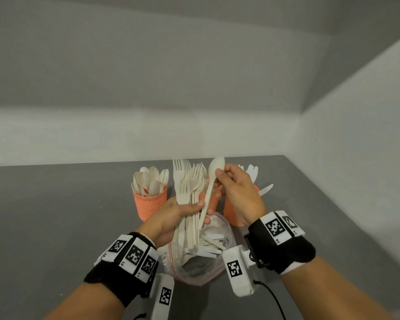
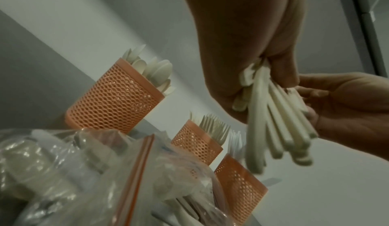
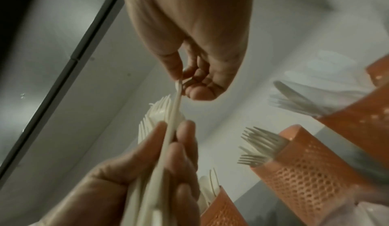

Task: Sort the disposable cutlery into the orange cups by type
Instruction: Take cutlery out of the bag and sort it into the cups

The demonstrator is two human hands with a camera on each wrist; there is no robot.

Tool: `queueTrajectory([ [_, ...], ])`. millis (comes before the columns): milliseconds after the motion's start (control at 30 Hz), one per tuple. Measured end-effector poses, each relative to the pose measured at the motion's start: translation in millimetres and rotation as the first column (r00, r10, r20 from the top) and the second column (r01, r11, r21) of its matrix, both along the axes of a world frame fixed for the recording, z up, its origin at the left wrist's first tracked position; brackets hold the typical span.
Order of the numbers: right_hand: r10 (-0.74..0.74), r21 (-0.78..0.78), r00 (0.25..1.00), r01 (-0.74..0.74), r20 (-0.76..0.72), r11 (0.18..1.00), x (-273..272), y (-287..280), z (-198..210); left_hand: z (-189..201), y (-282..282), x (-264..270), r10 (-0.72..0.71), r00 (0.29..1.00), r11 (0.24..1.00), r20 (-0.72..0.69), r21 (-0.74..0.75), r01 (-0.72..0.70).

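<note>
My left hand [image 1: 195, 210] grips a bundle of beige forks [image 1: 187, 181], tines up, over an open plastic bag [image 1: 201, 262]. My right hand [image 1: 220, 177] pinches a beige spoon [image 1: 215, 166] just below its bowl; the spoon's handle runs down into the left hand's bundle. In the right wrist view the spoon [image 3: 175, 109] lies between thumb and fingertips of the right hand [image 3: 185, 83]. Three orange mesh cups stand behind: the left cup [image 1: 150, 204] holds spoons, the middle cup [image 2: 195, 144] holds forks, the right cup [image 1: 231, 211] holds knives.
The bag has a red zip strip [image 2: 136, 171] and more cutlery lies inside it. All stands on a grey table [image 1: 56, 215] whose far edge meets a pale wall. One knife [image 1: 266, 189] leans out to the right of the right cup.
</note>
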State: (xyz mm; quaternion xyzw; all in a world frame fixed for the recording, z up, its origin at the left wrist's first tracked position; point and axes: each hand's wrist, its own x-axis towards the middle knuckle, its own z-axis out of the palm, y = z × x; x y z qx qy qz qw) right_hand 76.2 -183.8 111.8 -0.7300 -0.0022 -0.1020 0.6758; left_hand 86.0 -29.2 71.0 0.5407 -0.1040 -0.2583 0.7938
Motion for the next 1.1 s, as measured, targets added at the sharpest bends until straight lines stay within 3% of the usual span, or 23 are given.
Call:
queueTrajectory([
  [133, -0.053, 0.065, 0.996, 0.048, 0.067, 0.997, 1, -1, 2, 1, 7, 6, -0.004, 0.995, 0.996, -0.100, -0.088, -0.005],
  [333, -0.007, -0.349, 0.997, 0.032, 0.072, 0.937, 8, 19, -22, 7, 6, 3, -0.098, 0.986, 0.966, -0.134, -0.249, 0.062],
  [433, -0.124, -0.388, 0.988, 0.152, 0.097, 0.909, 9, 24, -25, 8, -2, 2, -0.044, 0.999, 0.980, -0.032, -0.196, 0.037],
  [533, -0.092, -0.304, 0.978, 0.146, 0.185, 0.941, 1, 27, -16, 7, -3, 4, 0.063, 0.993, 0.998, 0.103, -0.032, -0.060],
  [600, 0.051, -0.305, 0.994, -0.018, 0.099, 0.952, -3, 31, -12, 6, -4, 4, 0.108, 0.976, 0.989, 0.189, 0.079, -0.125],
  [667, 0.084, -0.255, 0.996, -0.078, 0.014, 0.964, -1, 33, -14, 6, -7, 1, 0.104, 0.958, 0.979, 0.266, 0.141, -0.145],
  [767, 0.083, -0.029, 0.995, -0.085, -0.058, 0.996, 0, 28, -15, 9, -11, -2, 0.077, 0.943, 0.980, 0.323, 0.150, -0.131],
  [900, 0.149, 0.167, 0.986, -0.135, -0.075, 0.977, -4, 23, -17, 11, -11, -1, 0.008, 0.946, 0.991, 0.323, 0.124, -0.051],
  [1000, 0.158, 0.249, 0.985, -0.136, -0.072, 0.959, -3, 21, -18, 10, -9, 0, 0.000, 0.951, 0.996, 0.309, 0.086, -0.028],
  [1100, 0.161, 0.343, 0.986, -0.134, -0.052, 0.930, -3, 23, -17, 10, -12, 1, 0.011, 0.930, 0.980, 0.367, 0.179, -0.082],
])
